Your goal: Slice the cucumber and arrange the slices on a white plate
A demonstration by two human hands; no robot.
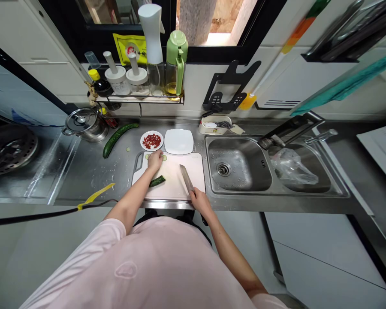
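My left hand is at the far edge of a white cutting board, its fingers curled together among a few pale cucumber slices. What lies inside those fingers is hidden. A cut piece of cucumber rests on the board, partly behind my left forearm. At the board's right side, my right hand grips a kitchen knife by its handle, the blade pointing away from me over the board. Just beyond the board stand a plate of chopped red pieces and a white square plate.
A whole cucumber lies left beside a lidded steel pot. To the right is a sink, with a plastic bag in its second basin. A bottle rack hangs above. A strap crosses the counter's front edge.
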